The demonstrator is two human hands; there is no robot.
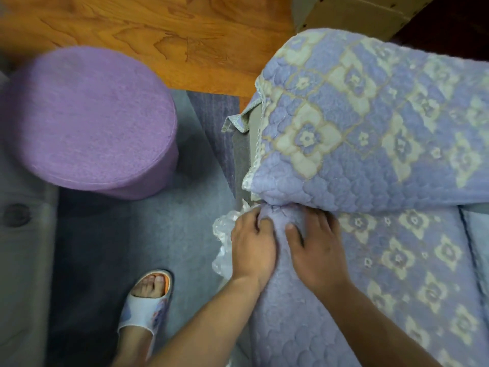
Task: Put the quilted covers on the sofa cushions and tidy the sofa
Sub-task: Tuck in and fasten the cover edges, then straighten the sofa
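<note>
While you look down through the head view, both your hands sit at the centre of the frame, at the corner where the seat's quilted cover meets the covered cushion standing above it at upper right. Your left hand has its fingers curled into a bunch of the lilac fabric at the seam, gripping it; your right hand lies flatter on the cover just beside it, fingers pointing into the gap, though whether they pinch cloth or only press I cannot tell. A lace trim spills out under your left hand towards the rug. At upper left stands a purple round stool, with wooden floor beyond it, and your slippered foot shows at the bottom.

To do this tuck well, judging from the bunching, hold the gathered cloth with your left hand and push it down into the crevice with your right fingertips, working along the seam. Smooth the quilt flat afterwards, and let the lace hang evenly rather than crumpled beneath.
</note>
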